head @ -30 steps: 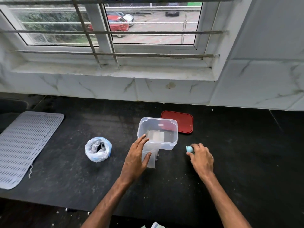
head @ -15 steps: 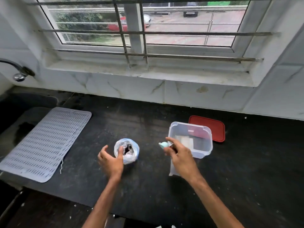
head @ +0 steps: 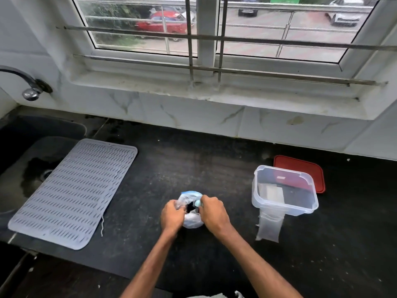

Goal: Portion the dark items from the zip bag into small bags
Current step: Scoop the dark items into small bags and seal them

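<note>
In the head view, the zip bag [head: 191, 220] is standing on the dark bench [head: 150, 168], just in front of the person, with its blue-edged mouth facing up. The left hand [head: 173, 216] is gripping the left edge of that mouth, its fingers curled round the crumpled plastic. The right hand [head: 213, 214] is sitting at the right edge of the mouth, its fingers curled and pinching a small light-blue thing [head: 197, 203]; whether it is also gripping the bag's plastic is not plain. Between the two hands the dark items [head: 190, 208] are showing as a black patch inside the bag.

To the right of the zip bag, well apart from it, a clear tub [head: 283, 209] is standing open, with a flat pale stack lying inside it. The small bags [head: 269, 227] are lying flat on the bench, sticking out from under the tub's near edge. A red lid [head: 309, 168] is lying behind the tub, partly hidden by it.

To the left of the zip bag, well apart, a grey ribbed mat [head: 73, 190] is lying partly over the edge of a dark sink [head: 12, 181]. A metal tap [head: 32, 91] is reaching out from the wall above the sink. Beyond the zip bag, a barred window [head: 206, 39] is standing over the tiled wall.
</note>
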`<state>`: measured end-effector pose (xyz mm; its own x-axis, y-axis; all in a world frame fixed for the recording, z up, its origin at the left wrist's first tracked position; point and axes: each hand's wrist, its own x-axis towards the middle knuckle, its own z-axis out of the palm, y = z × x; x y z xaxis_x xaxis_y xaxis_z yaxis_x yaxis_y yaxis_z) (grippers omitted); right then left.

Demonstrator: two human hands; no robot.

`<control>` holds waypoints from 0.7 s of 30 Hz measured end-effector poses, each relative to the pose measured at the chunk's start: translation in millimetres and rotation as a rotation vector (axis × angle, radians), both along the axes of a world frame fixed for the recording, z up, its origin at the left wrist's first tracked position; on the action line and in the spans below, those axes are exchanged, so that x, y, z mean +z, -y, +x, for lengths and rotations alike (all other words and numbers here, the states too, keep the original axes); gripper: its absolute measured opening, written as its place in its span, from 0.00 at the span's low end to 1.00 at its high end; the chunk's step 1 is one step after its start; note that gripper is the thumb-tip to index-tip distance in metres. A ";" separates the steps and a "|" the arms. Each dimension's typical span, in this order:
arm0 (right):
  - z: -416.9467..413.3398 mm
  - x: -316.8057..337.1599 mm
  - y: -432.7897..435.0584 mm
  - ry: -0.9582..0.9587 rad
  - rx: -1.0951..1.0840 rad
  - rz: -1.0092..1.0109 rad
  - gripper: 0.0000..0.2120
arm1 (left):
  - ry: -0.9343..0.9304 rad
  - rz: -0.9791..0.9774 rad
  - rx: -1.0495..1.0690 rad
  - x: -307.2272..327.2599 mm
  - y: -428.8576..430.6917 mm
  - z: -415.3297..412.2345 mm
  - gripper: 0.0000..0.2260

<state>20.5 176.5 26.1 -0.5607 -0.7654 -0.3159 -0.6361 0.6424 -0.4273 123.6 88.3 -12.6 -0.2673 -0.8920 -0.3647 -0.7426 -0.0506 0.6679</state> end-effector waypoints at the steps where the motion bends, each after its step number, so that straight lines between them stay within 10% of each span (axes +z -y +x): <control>1: 1.5 -3.1 1.1 -0.028 -0.005 0.013 0.11 | -0.012 0.019 -0.010 -0.6 1.5 2.2 0.05; 21: 4.3 -19.9 -4.5 0.248 -0.275 -0.055 0.11 | -0.263 0.327 -0.029 -4.9 2.5 3.5 0.18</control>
<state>24.8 181.1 6.2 -0.6593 -0.6165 -0.4304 -0.3159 0.7466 -0.5855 127.1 85.8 -17.6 -0.4127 -0.7311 -0.5433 -0.5532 -0.2727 0.7872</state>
